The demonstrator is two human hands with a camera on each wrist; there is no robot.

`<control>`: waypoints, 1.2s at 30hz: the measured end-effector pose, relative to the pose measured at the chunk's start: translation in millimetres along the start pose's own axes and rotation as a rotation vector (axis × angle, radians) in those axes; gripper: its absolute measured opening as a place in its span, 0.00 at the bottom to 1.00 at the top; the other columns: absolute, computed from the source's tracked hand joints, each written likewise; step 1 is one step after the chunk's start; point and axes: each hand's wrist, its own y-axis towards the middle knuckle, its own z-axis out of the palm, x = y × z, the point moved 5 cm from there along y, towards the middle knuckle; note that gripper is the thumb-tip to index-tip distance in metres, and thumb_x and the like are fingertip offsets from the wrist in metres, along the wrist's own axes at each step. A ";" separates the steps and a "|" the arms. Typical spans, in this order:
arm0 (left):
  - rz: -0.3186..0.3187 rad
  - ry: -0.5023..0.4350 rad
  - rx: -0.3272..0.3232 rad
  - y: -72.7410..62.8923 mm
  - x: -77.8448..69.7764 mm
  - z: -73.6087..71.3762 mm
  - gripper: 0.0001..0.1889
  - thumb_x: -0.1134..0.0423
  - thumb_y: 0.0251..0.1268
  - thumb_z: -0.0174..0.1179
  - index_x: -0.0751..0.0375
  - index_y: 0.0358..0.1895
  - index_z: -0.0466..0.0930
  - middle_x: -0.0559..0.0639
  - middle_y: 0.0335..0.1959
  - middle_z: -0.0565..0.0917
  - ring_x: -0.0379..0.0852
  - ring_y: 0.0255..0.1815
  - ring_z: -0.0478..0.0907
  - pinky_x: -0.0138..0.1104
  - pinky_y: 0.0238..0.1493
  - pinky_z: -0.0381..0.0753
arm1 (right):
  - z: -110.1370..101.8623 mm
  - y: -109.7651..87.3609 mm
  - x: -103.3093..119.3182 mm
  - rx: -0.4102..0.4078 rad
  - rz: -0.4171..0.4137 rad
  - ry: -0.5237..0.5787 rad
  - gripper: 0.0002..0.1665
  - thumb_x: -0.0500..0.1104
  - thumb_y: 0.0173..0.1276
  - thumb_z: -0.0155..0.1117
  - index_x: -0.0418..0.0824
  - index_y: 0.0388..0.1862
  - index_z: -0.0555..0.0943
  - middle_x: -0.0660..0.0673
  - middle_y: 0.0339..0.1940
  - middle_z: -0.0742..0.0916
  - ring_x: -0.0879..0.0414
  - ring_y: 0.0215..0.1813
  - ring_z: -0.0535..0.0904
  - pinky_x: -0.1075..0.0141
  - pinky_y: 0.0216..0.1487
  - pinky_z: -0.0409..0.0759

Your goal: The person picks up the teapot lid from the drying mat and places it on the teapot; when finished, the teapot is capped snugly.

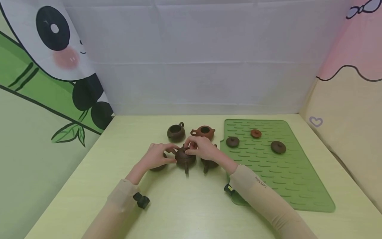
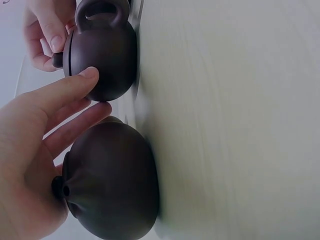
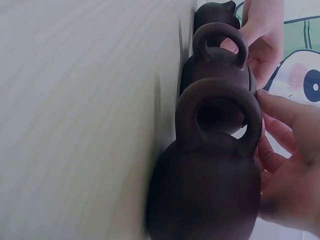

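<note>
A dark brown teapot (image 1: 185,160) stands on the table with its handle facing me. My left hand (image 1: 157,156) holds it from the left, with thumb and fingertips against its body. At the top, my right hand (image 1: 202,148) pinches the knob of the teapot's lid (image 2: 67,57), which sits on the pot. Under my left hand, a second dark teapot (image 2: 112,182) is partly hidden; a knob shows on top of it. Beside my right hand stands a third dark teapot (image 3: 205,195), its top covered by the hand in the head view.
Behind are a dark lidless teapot (image 1: 176,133) and a reddish-brown lidless teapot (image 1: 210,133). On the right, a green mat (image 1: 286,186) bears two dark lids (image 1: 232,142) (image 1: 278,147) and a reddish-brown lid (image 1: 256,133). A pale wall (image 1: 203,83) rises behind the table.
</note>
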 end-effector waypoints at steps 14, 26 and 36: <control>-0.007 0.001 0.011 -0.1 1.4 -0.3 0.25 0.50 0.54 0.73 0.44 0.58 0.80 0.41 0.42 0.90 0.40 0.38 0.86 0.51 0.50 0.69 | -8.1 -4.5 1.0 -0.021 -0.019 -0.019 0.10 0.46 0.67 0.68 0.45 0.45 0.82 0.51 0.30 0.85 0.62 0.33 0.79 0.71 0.39 0.74; -0.012 -0.004 0.039 2.5 -3.2 -1.8 0.27 0.50 0.55 0.72 0.47 0.59 0.79 0.44 0.45 0.89 0.44 0.43 0.85 0.50 0.50 0.68 | -38.5 -21.1 -15.5 -0.086 0.038 0.037 0.10 0.44 0.67 0.68 0.44 0.45 0.81 0.50 0.31 0.84 0.62 0.33 0.78 0.69 0.38 0.76; -0.033 -0.008 0.015 3.0 -11.5 -13.1 0.25 0.60 0.58 0.69 0.53 0.61 0.78 0.51 0.51 0.87 0.51 0.48 0.85 0.56 0.52 0.73 | -62.2 -34.6 -39.4 -0.126 0.078 0.057 0.14 0.44 0.70 0.65 0.39 0.51 0.81 0.48 0.34 0.83 0.57 0.38 0.77 0.65 0.41 0.75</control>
